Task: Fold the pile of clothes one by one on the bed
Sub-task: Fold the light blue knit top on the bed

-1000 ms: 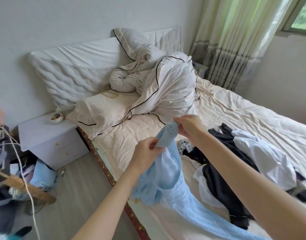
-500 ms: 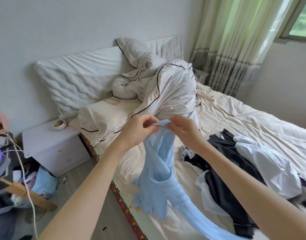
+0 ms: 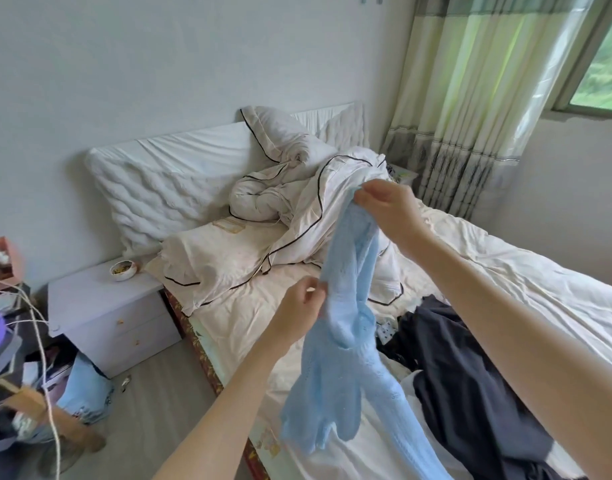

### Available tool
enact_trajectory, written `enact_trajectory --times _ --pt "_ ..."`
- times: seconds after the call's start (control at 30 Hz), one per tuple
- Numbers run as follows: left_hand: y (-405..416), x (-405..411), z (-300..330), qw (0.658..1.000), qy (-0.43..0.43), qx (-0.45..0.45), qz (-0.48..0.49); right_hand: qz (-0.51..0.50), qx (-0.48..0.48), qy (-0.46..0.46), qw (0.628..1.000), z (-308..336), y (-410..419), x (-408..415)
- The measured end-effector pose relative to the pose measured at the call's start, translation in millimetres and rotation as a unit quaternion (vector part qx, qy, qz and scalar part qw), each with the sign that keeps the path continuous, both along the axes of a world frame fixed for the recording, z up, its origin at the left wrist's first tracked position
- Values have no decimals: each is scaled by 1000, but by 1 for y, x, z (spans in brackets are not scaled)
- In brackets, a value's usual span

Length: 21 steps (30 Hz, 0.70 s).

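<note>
A light blue knitted garment (image 3: 346, 327) hangs in the air above the near side of the bed (image 3: 526, 271). My right hand (image 3: 389, 209) pinches its top end, raised in front of the bunched duvet. My left hand (image 3: 297, 313) is lower and pinches the garment's left edge about halfway down. The lower part trails down onto the bed toward the bottom of the view. The pile of clothes (image 3: 470, 386), mostly dark with some white pieces, lies on the bed right of the garment, partly hidden by my right forearm.
A white duvet with black piping (image 3: 297, 216) is heaped at the head of the bed over a pillow. A pale bedside cabinet (image 3: 107, 306) with a small bowl (image 3: 123, 270) stands left of the bed. Clutter and cords fill the floor at the left. Curtains (image 3: 477, 91) hang at the back right.
My right hand has risen and moved right with the garment's top end. My left hand has let go of the top and dropped to the garment's left edge.
</note>
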<state>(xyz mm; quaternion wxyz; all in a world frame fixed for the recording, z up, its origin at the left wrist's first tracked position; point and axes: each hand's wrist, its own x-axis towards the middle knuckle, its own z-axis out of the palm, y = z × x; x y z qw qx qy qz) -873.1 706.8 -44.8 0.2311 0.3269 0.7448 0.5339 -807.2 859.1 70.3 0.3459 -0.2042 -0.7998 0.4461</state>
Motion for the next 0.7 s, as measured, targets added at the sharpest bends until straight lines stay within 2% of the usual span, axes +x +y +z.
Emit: enact_trajectory --times 0.1,0.17,0.23,0.33,0.4,0.47,0.53,0.57,0.63,0.7 --pt "-9 -21 18 999 -11 40 -2 -53 -52 -11 997 -3 31 4" --pt "-19 -36 36 997 -34 41 -47 -71 -73 -22 995 -7 46 8" --pt "-24 -47 48 993 -36 -2 -112 -86 -70 -28 993 -9 52 8" --pt "-23 -60 56 985 49 -86 -142 -97 -19 -37 994 -3 53 2" --pt "-23 -70 58 977 122 -131 -114 -101 7 -41 994 4 52 0" --pt "-26 -86 58 963 199 -175 -45 -100 14 -36 994 8 54 0" --pt "-31 -103 64 955 241 -171 33 -87 45 -44 994 15 59 3" --pt "-33 -110 69 965 216 -140 54 -80 72 -56 993 18 61 6" --pt "-36 -118 84 992 102 -37 67 -76 131 -74 986 21 67 10" --pt "-37 -119 99 996 32 37 72 -87 181 -57 978 17 72 14"
